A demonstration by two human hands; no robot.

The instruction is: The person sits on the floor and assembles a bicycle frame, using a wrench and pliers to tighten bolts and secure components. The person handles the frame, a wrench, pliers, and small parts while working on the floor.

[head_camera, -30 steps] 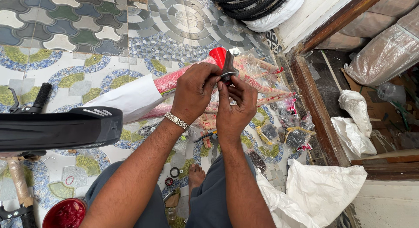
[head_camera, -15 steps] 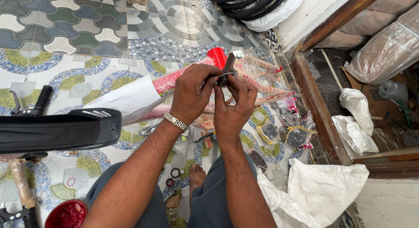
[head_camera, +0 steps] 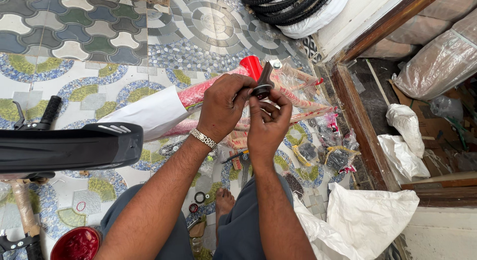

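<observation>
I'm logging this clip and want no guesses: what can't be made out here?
- Head view: the dark part held by the left hand and right hand; fingers cover its lower end, so its full shape is unclear.
- Wrapped red frame: its middle is hidden behind the hands.
- Small rings on the floor: too small to identify.
- Black tyres: cut off by the top edge.
- Red tin: cut by the bottom edge.

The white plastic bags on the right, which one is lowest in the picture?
The big crumpled white plastic bag beside the person's knee; the two smaller white bags lie higher up, inside the wooden-framed recess.
</observation>
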